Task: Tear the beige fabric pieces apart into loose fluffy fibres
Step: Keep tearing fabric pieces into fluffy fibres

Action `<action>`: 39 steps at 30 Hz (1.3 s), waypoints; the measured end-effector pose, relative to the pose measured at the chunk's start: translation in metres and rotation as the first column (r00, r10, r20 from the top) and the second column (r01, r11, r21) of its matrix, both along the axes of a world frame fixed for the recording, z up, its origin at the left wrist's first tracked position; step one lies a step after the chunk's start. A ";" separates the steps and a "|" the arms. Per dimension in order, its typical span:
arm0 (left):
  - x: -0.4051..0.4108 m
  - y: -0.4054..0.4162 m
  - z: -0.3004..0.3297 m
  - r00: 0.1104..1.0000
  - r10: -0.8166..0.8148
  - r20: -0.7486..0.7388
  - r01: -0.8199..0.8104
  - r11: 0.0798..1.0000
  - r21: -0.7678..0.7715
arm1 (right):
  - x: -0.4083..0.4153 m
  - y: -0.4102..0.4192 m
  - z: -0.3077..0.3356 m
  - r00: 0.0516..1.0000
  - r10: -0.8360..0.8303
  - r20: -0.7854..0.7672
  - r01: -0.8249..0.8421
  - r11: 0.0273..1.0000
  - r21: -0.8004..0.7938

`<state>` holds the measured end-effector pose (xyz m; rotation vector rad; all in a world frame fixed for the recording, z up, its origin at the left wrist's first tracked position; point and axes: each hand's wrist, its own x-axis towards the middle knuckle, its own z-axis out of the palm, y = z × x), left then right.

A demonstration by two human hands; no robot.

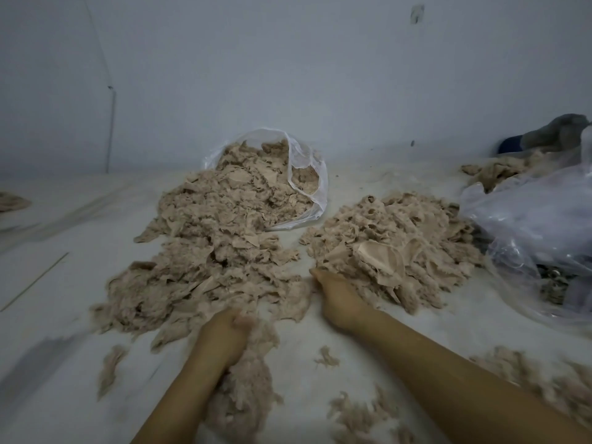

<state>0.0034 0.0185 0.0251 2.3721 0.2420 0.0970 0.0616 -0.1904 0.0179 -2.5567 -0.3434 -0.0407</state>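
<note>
Writing: none readable on either plastic bag (307, 187).
Left hand (224, 334): fingers curled, gripping fluffy fibres (253, 379).
Right hand (336, 299): fingers buried in fabric pile (394, 248); grip unclear.

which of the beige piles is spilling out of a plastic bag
The left pile: its far end sits inside the open clear bag. The right pile lies loose.

Pale white floor (368, 315) w/ two big heaps of beige fabric pieces (211, 251) (394, 248), a see-through plastic bag (307, 174) spilling more, a crinkly clear bag (538, 225) at right, & small fluffy beige tufts (326, 358) near the front.
</note>
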 end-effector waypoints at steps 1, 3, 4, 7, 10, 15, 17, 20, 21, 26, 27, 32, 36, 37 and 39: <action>-0.001 0.005 -0.001 1.000 0.017 0.005 -0.017 0.999 -0.051 | 0.006 -0.002 0.000 0.999 -0.049 -0.010 0.048 0.999 -0.004; -0.003 0.011 -0.001 0.999 0.040 -0.003 -0.040 0.983 -0.177 | 0.017 -0.006 -0.001 0.993 -0.116 -0.016 0.116 0.993 -0.022; -0.003 0.012 -0.002 0.999 0.046 -0.013 -0.047 0.975 -0.218 | 0.021 -0.008 -0.002 0.993 -0.119 -0.007 0.118 0.991 -0.056; 0.001 0.011 -0.006 0.999 0.035 -0.032 -0.042 0.965 -0.260 | 0.021 -0.011 -0.006 0.999 -0.039 0.027 0.043 0.983 -0.180; 0.006 0.006 -0.008 0.998 0.053 -0.028 -0.059 0.947 -0.316 | 0.005 -0.020 -0.012 0.997 0.048 0.061 -0.037 0.986 -0.161; 0.007 -0.012 -0.007 0.997 0.080 0.014 -0.069 0.926 -0.371 | -0.034 -0.039 -0.017 0.989 0.087 0.122 -0.086 0.996 -0.019; 0.006 -0.020 -0.006 0.996 0.078 0.033 -0.057 0.904 -0.424 | -0.040 -0.035 -0.011 0.990 0.025 0.135 -0.033 0.998 0.059; 0.004 -0.034 -0.002 0.995 0.072 0.063 -0.034 0.879 -0.475 | -0.041 -0.024 -0.005 0.985 0.167 0.044 -0.164 0.985 -0.056; 0.002 -0.039 -0.001 0.996 0.069 0.063 -0.028 0.864 -0.503 | -0.045 -0.022 -0.004 0.976 0.218 0.025 -0.216 0.973 -0.087; -0.002 -0.042 0.003 0.998 0.030 0.060 0.008 0.836 -0.549 | -0.107 -0.046 -0.007 0.916 0.397 0.061 -0.393 0.917 -0.071; -0.002 -0.041 0.005 0.998 0.016 0.063 0.021 0.835 -0.550 | -0.121 -0.054 -0.008 0.909 0.414 0.049 -0.412 0.910 -0.056; -0.010 -0.037 0.013 0.990 -0.091 0.104 0.128 0.883 -0.451 | -0.108 -0.057 0.003 0.976 0.207 0.063 -0.215 0.966 0.147; -0.026 -0.023 0.022 0.893 -0.447 -0.048 0.410 0.854 -0.322 | -0.048 -0.032 0.009 0.987 0.157 0.031 -0.158 0.986 0.047; -0.030 -0.017 0.022 0.847 -0.524 -0.085 0.497 0.839 -0.222 | -0.036 -0.027 0.008 0.988 0.151 0.014 -0.151 0.988 0.043; -0.036 -0.009 0.018 0.801 -0.587 -0.116 0.592 0.806 0.009 | -0.017 -0.020 0.007 0.988 0.150 -0.045 -0.150 0.989 -0.001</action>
